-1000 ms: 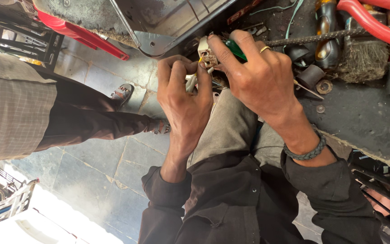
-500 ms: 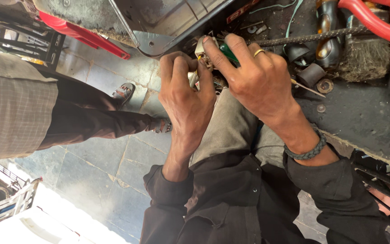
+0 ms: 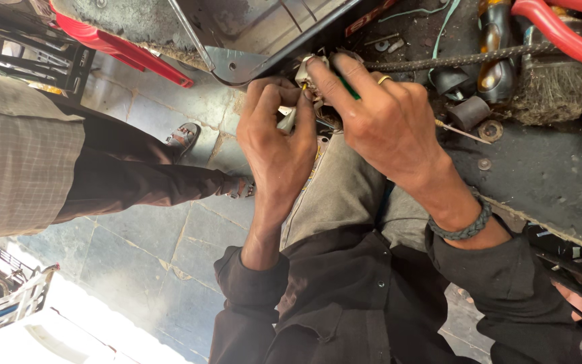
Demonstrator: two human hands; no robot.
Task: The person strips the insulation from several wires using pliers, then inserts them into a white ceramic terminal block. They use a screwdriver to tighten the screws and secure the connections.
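Head view, hands: my left hand (image 3: 274,145) and right hand (image 3: 382,121) meet at one spot over my lap, fingertips pressed together.
Left hand: curled nearly closed, pinching a small pale metal part (image 3: 287,120) between thumb and forefinger; only a sliver of it shows.
Right hand: fingers bent tight round a thin green-handled tool (image 3: 349,87), with the forefinger tip set on a small whitish electrical fitting (image 3: 306,71). A ring sits on one finger, a dark braided band (image 3: 465,228) at the wrist.
Where the fitting lies: at the top of both hands, touching the right fingertips, just above the left thumb. Right hand is the nearer and covers most of it.
Long axis: the green tool runs slantwise from the right palm toward the fitting; its tip is hidden, so I cannot tell where it seats.
Bench edge: the dirty black work surface (image 3: 547,168) carries a greasy drive chain (image 3: 439,61), a stiff bristle brush (image 3: 550,94), a short black rubber cylinder (image 3: 469,111) and red-handled pliers (image 3: 560,34), all well apart from my fingers.
Beyond: a dented grey metal tray (image 3: 250,34) just above the hands; a standing person's dark trouser leg (image 3: 143,182) to the left on grey floor tiles (image 3: 143,256).
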